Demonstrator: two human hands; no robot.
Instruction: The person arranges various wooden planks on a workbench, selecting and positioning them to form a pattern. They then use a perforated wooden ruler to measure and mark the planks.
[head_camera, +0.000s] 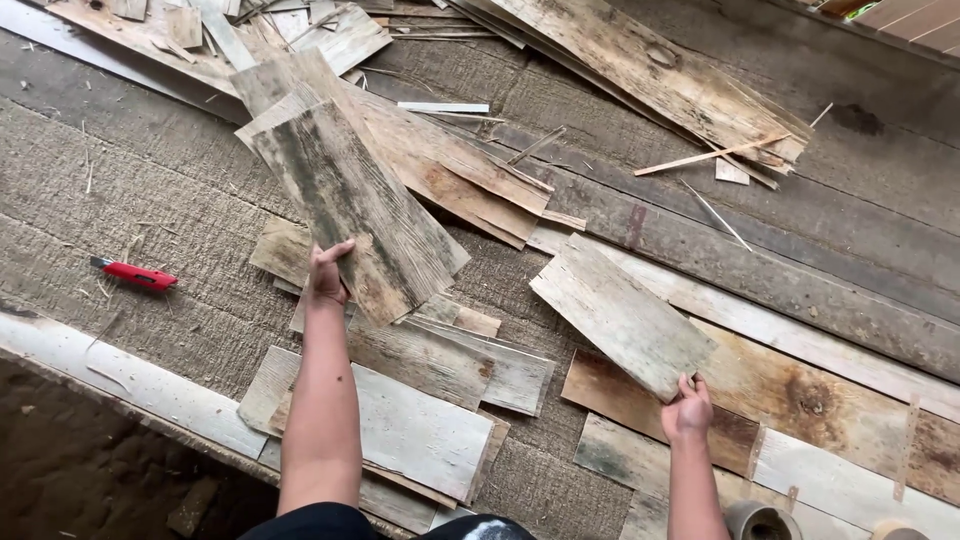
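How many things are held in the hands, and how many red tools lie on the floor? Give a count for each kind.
Boards held: 2, a dark weathered board in the left hand and a pale board in the right hand
Red utility knife: 1
Total: 3

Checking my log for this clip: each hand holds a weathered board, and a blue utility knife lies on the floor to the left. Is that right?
Not quite: the knife is red, not blue, as the head view shows. The rest stands: the left hand grips a dark-stained board, the right hand holds a paler board, and the knife lies on the floor to the left.
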